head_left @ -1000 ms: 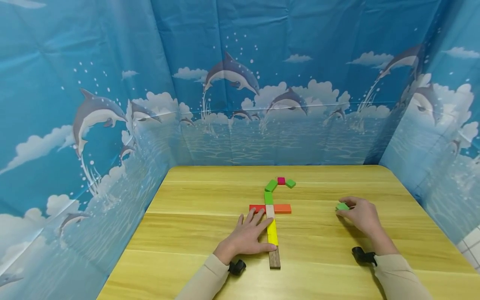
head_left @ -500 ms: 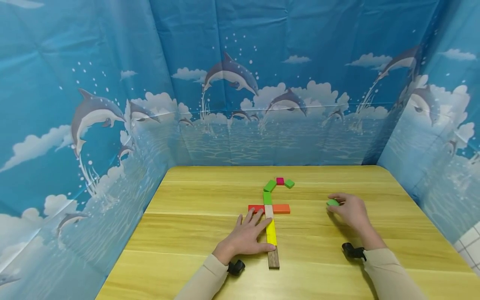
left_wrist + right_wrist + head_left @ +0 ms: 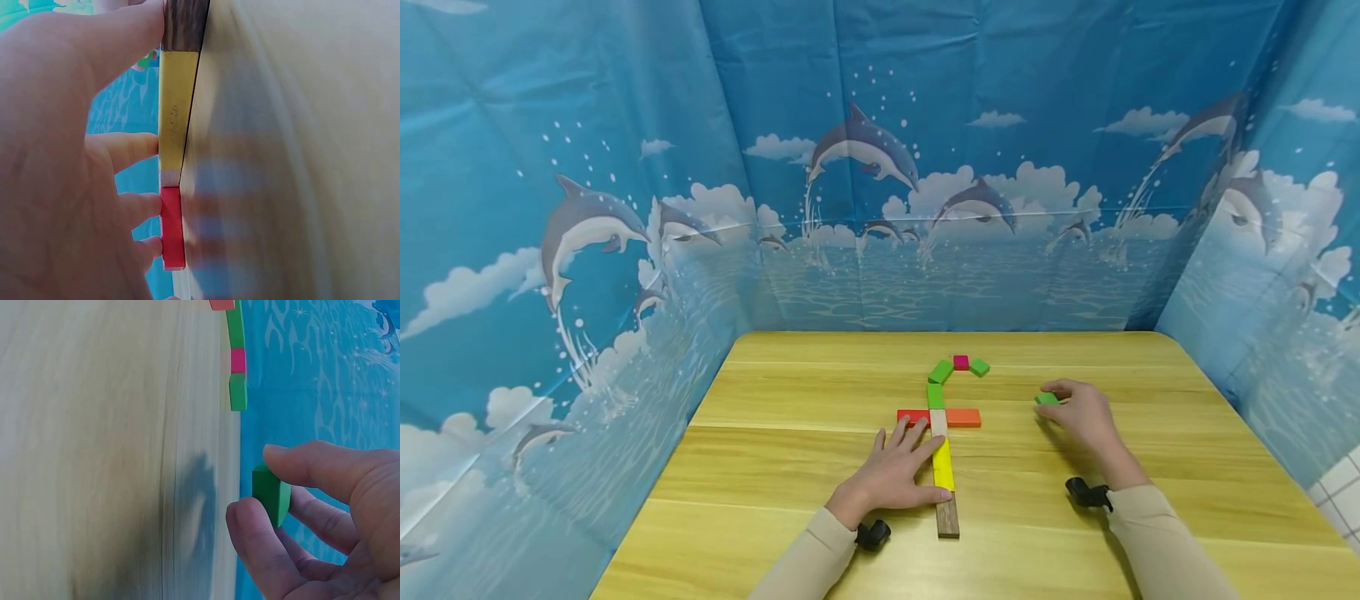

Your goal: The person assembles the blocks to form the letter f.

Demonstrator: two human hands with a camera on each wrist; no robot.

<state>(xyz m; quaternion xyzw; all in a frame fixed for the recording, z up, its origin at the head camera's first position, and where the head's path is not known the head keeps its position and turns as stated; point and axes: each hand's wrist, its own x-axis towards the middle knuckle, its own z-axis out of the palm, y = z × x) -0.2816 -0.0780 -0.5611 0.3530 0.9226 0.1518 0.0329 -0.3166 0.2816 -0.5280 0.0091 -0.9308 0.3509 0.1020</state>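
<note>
Above the table's right half, my right hand [image 3: 1082,417] pinches a small green block [image 3: 270,494] between thumb and fingers. My left hand [image 3: 887,475] lies spread over the block figure, its fingertips on the red block [image 3: 172,228] and its thumb by the joint of the yellow block [image 3: 943,467] and the dark brown block [image 3: 948,518]. A pale wood block [image 3: 938,423] continues the line upward, with an orange block [image 3: 964,417] on its right. Beyond it curve two green blocks [image 3: 935,396], a magenta block [image 3: 961,362] and a small green end block [image 3: 979,367].
The wood-grain table [image 3: 790,375] has rounded far corners. A blue dolphin-print curtain [image 3: 865,275] hangs behind it and along both sides. Each wrist wears a black camera [image 3: 872,535]. White tiles [image 3: 1341,492] show at the right edge.
My right hand has moved left with the green block, closer to the block figure. The left hand and the laid blocks stay in place.
</note>
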